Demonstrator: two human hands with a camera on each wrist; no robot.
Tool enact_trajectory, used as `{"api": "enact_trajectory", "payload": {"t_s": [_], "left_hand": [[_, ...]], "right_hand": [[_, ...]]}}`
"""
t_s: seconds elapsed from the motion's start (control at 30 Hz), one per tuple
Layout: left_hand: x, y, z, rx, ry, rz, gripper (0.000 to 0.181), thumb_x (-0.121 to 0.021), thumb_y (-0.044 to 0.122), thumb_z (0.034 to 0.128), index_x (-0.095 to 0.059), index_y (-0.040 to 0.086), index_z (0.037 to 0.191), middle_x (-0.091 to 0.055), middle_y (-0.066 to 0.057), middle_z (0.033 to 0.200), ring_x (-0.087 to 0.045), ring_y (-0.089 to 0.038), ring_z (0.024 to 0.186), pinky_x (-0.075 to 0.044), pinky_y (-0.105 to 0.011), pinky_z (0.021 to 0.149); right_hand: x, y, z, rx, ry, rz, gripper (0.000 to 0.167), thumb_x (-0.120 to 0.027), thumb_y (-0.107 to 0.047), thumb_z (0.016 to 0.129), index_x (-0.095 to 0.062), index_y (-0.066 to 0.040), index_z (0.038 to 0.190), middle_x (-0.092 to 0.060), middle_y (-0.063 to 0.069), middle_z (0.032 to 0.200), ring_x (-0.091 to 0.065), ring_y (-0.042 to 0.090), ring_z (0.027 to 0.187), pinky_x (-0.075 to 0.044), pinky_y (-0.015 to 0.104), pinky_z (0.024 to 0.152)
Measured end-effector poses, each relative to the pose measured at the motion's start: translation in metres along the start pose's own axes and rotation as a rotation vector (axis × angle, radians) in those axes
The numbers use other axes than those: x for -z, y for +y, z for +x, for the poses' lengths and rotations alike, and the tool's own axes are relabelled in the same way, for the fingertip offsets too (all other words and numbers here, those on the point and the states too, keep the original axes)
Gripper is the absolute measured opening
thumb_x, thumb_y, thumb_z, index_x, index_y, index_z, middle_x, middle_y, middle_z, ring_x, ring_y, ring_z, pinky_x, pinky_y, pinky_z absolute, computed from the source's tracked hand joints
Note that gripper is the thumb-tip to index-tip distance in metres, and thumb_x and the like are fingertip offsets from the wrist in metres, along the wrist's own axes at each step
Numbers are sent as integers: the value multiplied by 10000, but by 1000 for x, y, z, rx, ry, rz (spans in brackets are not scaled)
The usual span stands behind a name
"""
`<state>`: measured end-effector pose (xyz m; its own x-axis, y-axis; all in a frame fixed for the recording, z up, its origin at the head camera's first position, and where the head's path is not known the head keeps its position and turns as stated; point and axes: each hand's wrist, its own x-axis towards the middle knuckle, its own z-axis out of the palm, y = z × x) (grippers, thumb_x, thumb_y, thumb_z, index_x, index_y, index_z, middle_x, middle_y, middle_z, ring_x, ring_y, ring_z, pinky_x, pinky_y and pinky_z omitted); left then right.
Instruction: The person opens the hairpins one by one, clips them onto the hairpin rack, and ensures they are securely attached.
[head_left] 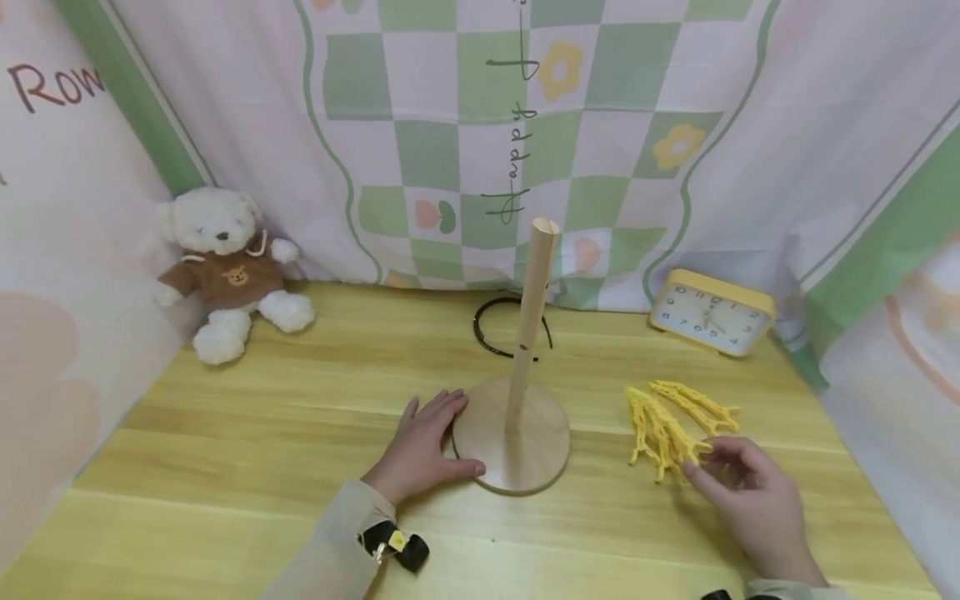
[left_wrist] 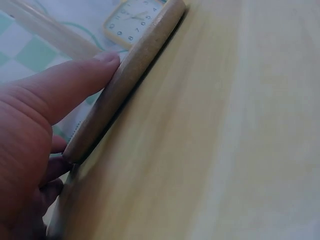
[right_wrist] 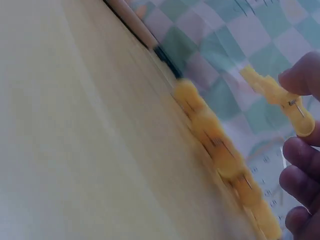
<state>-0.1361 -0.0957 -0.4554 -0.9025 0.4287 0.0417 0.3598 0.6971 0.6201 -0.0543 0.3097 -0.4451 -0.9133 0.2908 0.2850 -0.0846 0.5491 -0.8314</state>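
Though streaky, tabletop (head_left: 247, 458) beneath left hand (head_left: 422, 446), checked cloth (head_left: 491, 133) behind

Green-and-white checked cloth backdrop (head_left: 427, 154) behind a wood-grain tabletop (head_left: 300, 392)

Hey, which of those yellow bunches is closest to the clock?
The rear yellow bunch, in front of the clock; the front yellow bunch is nearer the round wooden base, its end at the right hand.

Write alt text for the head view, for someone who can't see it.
A person's left hand touches the round base of a wooden stand; the right hand pinches a yellow branching piece beside another. Behind are a teddy, a black band and a clock.
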Motion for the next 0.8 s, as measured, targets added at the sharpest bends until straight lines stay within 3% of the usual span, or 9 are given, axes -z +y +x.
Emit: {"api": "enact_trajectory", "payload": {"t_s": [0.33,0.8], "left_hand": [[2,2,-3,7,9,-20,1029,-821,578,742,-384,113,1548,-390,-57,1583,-254,-269,1503,13,-524,1225],[3,4,-2,-3,4,-14,1031,-817,579,746,-374,117,1554,-383,-47,1587,-249,-262,1504,12,-519,1226]], "right_hand": [[-24,-13,-5,169,-59,-19,361,-883,61,680,-710,-44,979,-678,17,849,-581,83,718,-483,131,616],[-52,-29,-9,235,-145,14,338,-912,-7,675,-729,-136,928,-675,29,845,-573,131,697,-467,177,587]]}}
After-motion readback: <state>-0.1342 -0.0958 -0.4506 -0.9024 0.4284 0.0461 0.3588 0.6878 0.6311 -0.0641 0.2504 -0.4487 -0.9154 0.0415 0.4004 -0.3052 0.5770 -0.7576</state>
